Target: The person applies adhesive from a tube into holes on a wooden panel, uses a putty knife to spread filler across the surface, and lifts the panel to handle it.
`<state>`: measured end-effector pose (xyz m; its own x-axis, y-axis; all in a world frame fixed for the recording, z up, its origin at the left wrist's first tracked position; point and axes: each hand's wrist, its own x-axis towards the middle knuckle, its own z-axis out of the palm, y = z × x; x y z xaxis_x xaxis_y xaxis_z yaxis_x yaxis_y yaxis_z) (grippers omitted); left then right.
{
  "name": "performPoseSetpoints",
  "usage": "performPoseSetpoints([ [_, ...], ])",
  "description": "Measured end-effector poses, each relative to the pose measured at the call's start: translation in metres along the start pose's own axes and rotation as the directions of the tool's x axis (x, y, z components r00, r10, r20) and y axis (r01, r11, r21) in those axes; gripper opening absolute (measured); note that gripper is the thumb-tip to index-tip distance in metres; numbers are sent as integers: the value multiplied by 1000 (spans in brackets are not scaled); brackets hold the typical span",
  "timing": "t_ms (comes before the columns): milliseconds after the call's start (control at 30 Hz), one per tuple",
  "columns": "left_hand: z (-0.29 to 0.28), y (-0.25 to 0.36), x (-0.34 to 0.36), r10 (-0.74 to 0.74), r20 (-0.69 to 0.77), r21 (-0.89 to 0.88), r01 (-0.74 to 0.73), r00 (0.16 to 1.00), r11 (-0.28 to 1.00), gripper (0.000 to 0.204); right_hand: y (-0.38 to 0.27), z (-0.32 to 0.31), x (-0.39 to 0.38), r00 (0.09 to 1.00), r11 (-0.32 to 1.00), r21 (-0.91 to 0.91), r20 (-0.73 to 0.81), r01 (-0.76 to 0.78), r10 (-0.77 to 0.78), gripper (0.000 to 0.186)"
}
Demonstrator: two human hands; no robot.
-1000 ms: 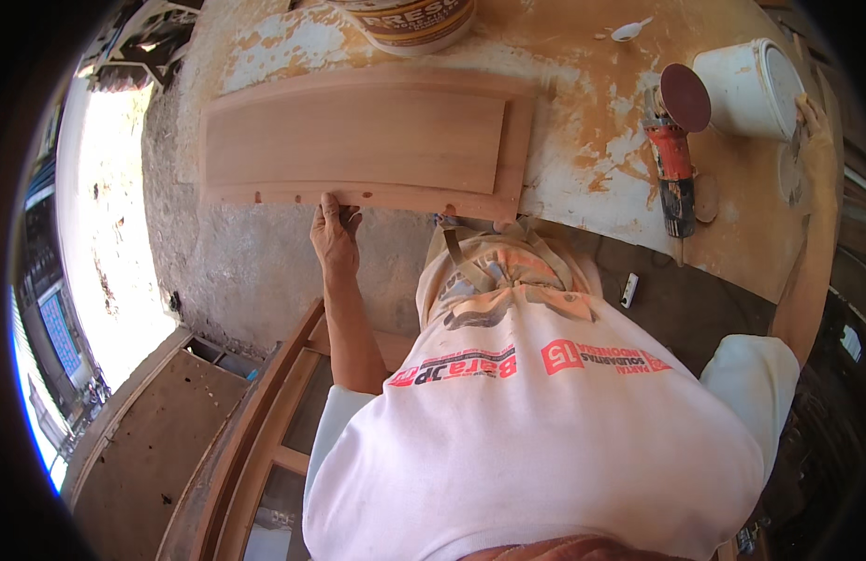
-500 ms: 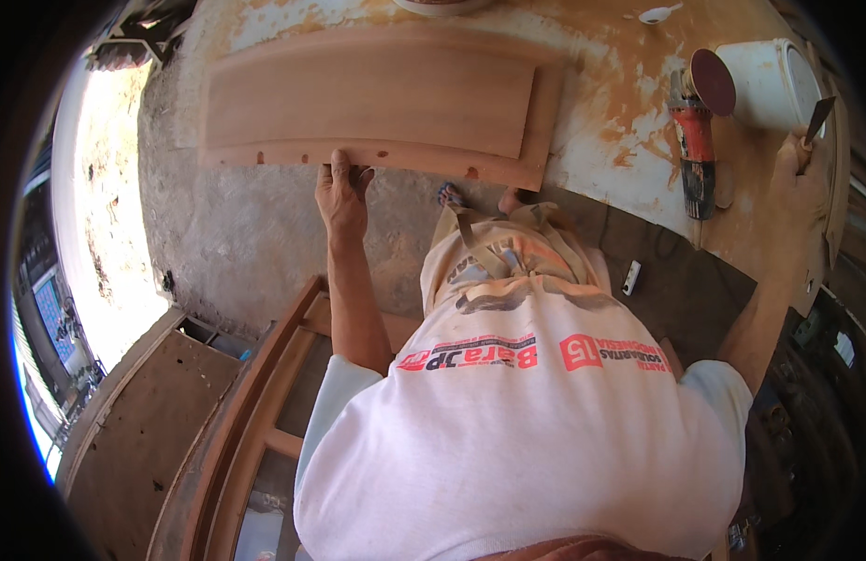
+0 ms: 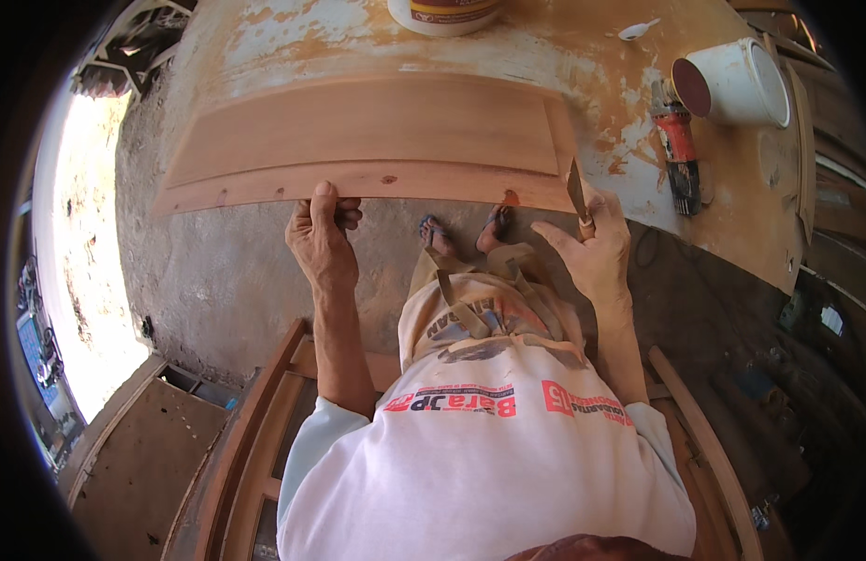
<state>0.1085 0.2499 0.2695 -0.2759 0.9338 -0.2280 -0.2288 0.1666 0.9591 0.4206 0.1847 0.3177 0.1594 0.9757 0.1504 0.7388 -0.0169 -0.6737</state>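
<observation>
A wooden panel (image 3: 368, 126) with a raised centre and dark knots along its near strip lies on the stained workbench (image 3: 265, 42), its near edge jutting over the floor. My left hand (image 3: 323, 234) grips that edge, thumb on top, fingers curled beneath. My right hand (image 3: 597, 238) holds an upright putty knife (image 3: 576, 194) by its wooden handle, thumb stuck out, beside the panel's right end. An angle grinder (image 3: 677, 150) with a sanding disc (image 3: 691, 86) lies to the right, near a white bucket (image 3: 740, 82) on its side.
Another bucket (image 3: 442, 14) stands at the back of the bench, near a small white object (image 3: 637, 31). Below are my sandalled feet and the concrete floor (image 3: 194, 262). Wooden frames (image 3: 241, 449) flank me on both sides. A bright opening is at left, cluttered boards at far right.
My right hand has moved left from the white bucket to the panel's right end, now with the putty knife in it. My left hand still grips the panel. The view has shifted a little.
</observation>
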Motion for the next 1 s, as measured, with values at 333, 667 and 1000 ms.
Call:
performPoseSetpoints([
  [333, 54, 82, 82, 274, 129, 32, -280, 953, 960, 47, -12, -34, 118, 996, 971, 238, -85, 31, -11, 27],
  [667, 48, 30, 53, 97, 227, -21, -95, 969, 995, 34, -10, -46, 156, 983, 943, 282, 17, -178, 180, 37],
  [1000, 32, 28, 57, 129, 196, 4, -132, 972, 991, 31, -1, -42, 170, 979, 951, 244, -24, -189, 201, 39],
])
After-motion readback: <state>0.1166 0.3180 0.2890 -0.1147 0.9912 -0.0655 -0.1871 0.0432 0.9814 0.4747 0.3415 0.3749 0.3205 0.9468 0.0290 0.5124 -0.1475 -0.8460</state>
